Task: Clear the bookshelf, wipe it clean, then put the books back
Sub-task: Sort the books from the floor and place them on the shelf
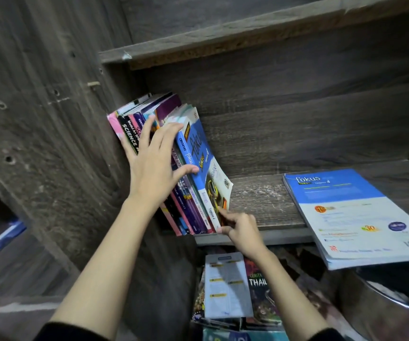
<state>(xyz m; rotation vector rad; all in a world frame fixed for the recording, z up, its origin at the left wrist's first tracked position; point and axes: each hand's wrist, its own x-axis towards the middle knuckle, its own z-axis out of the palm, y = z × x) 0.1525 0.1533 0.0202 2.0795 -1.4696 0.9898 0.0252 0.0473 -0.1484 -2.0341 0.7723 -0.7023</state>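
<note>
Against the bookshelf wall (51,119), your left hand (154,166) presses spread, straight fingers on the leaning books (196,143); your right hand (240,230) pinches a corner of the outermost book (217,183). Square spines before releasing.

It looks like a home study corner: a worn grey wood-grain bookshelf (260,200) holds school textbooks (198,143) on science and biology, with more books piled (228,286) on the level below.

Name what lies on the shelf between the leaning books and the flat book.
Head view: bare shelf up to the flat book; the right hand pinches the leaning books low down.
</note>
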